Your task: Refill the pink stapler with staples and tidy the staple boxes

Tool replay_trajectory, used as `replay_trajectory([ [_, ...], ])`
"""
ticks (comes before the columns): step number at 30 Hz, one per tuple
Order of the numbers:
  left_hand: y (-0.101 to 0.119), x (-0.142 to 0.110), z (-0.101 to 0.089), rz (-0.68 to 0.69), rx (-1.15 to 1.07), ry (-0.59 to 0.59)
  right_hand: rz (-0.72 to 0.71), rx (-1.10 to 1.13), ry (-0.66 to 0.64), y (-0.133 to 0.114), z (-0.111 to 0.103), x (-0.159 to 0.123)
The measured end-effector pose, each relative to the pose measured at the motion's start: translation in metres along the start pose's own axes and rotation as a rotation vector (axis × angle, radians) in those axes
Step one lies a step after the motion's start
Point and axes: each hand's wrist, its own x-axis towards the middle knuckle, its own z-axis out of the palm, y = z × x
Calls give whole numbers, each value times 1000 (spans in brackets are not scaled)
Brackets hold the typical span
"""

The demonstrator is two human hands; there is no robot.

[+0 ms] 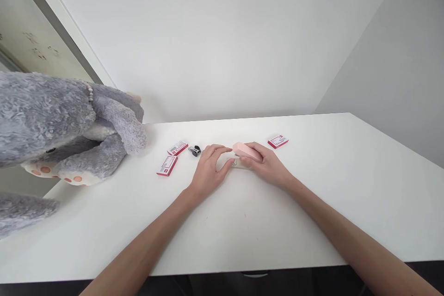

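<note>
A pink stapler (pixel 247 151) with a pale base lies on the white table in front of me. My right hand (pixel 265 162) is closed around its body, thumb on the near side and fingers over the far side. At the stapler's left end is my left hand (pixel 210 166), its thumb and forefinger spread apart in a curve. The left thumb tip reaches the base's end; whether it presses on it I cannot tell. Part of the stapler is hidden under the right hand. Just left of my left hand lies a small black staple remover (pixel 194 150).
Two red-and-white small boxes (pixel 167 165) lie left of the staple remover, and another such box (pixel 278 141) is right of the stapler, farther back. A large grey plush toy (pixel 69 120) takes up the table's left end. Behind the table (pixel 243 222) rises a white wall (pixel 222 41).
</note>
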Motion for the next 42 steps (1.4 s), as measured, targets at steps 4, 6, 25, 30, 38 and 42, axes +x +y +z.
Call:
replay_trajectory([
  [4, 1, 1, -1, -9, -21, -60, -8, 52, -101, -4, 1, -2],
  [6, 3, 1, -2, -16, -25, -79, 1, 82, -132, -5, 0, -2],
  [25, 14, 2, -10, -322, -351, -311, 130, 289, -251, -14, -9, -4],
  [30, 15, 2, -10, -341, -386, -340, 120, 309, -258, -14, -9, -3],
  [38, 15, 2, -8, -300, -312, -414, 90, 374, -295, -5, -8, 0],
  [42, 13, 2, -7, -281, -302, -454, 73, 430, -348, -4, -9, 0],
])
